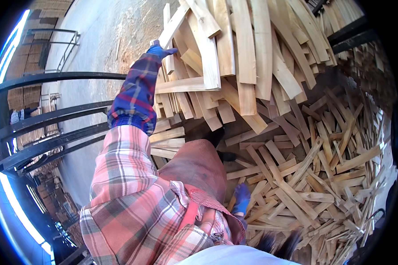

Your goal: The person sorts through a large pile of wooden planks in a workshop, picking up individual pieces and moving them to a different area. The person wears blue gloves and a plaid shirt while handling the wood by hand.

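Observation:
My left hand (162, 50), in a blue glove, reaches forward to the near left side of a big pile of wooden slats (247, 48). It is at the lower end of a pale slat (174, 26) that slants across the others. The thumb sticks out to the right below that end, and the slat covers part of the fingers; the hand seems closed on it. Low by my body, my right hand (242, 199), also gloved in blue, hangs above loose wood offcuts (292, 190). Its fingers are blurred, and I see nothing held in it.
Black metal rails (53, 115) run at my left, close to the left sleeve. Scattered offcuts cover the ground on the right. Another dark metal bar (349, 33) crosses at the far right. Stacked wood (48, 187) stands beyond the rails.

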A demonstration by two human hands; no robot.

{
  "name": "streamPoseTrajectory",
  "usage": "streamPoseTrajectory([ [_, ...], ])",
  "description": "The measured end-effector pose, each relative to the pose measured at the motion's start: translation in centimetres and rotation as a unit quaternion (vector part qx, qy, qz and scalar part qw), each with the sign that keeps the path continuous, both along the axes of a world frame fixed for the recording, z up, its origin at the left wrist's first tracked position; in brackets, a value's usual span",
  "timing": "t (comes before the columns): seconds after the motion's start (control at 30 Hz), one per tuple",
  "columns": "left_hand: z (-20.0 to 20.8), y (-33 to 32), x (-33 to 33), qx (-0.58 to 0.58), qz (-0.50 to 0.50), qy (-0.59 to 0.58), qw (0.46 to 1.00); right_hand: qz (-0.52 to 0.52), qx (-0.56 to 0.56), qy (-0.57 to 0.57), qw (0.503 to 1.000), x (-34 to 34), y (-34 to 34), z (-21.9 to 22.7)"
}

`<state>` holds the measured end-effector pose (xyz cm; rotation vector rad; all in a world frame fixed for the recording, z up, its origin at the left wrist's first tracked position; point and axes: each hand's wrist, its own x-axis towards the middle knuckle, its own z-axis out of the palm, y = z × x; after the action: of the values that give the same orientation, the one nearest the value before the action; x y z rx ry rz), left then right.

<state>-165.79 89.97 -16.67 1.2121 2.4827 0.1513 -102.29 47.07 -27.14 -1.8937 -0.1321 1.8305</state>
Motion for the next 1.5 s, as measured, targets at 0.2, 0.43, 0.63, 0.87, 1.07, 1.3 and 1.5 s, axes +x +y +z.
streamPoseTrajectory([
  [0.2, -3.6, 0.5, -2.5, 0.005, 0.066, 0.075, 0.995, -0.003, 0.028, -0.119, 0.992, -0.8, 15.6, 5.6],
  [0.43, -5.0, 0.8, -1.7, 0.042, -0.007, -0.130, 0.991, 0.180, 0.530, -0.154, 0.815, -22.8, 39.6, 15.0],
  [0.63, -9.2, 0.3, -5.2, 0.151, 0.214, -0.223, 0.939, 0.418, 0.637, -0.420, 0.493, -39.4, 57.8, 11.0],
  [0.87, -16.1, -2.8, -7.0, 0.169, 0.265, -0.556, 0.769, 0.557, 0.505, -0.364, 0.551, -44.5, 56.8, 8.5],
  [1.07, -5.5, -1.3, -4.2, 0.076, 0.265, -0.565, 0.777, 0.295, 0.216, 0.143, 0.920, -46.9, 50.3, 7.4],
  [1.3, -12.1, 1.9, -5.5, 0.141, 0.256, -0.497, 0.817, 0.379, 0.358, 0.073, 0.850, -51.2, 49.6, 4.9],
  [1.5, -9.2, 2.0, -3.9, 0.283, 0.326, -0.548, 0.716, 0.332, 0.318, 0.162, 0.873, -52.3, 48.6, 3.3],
])
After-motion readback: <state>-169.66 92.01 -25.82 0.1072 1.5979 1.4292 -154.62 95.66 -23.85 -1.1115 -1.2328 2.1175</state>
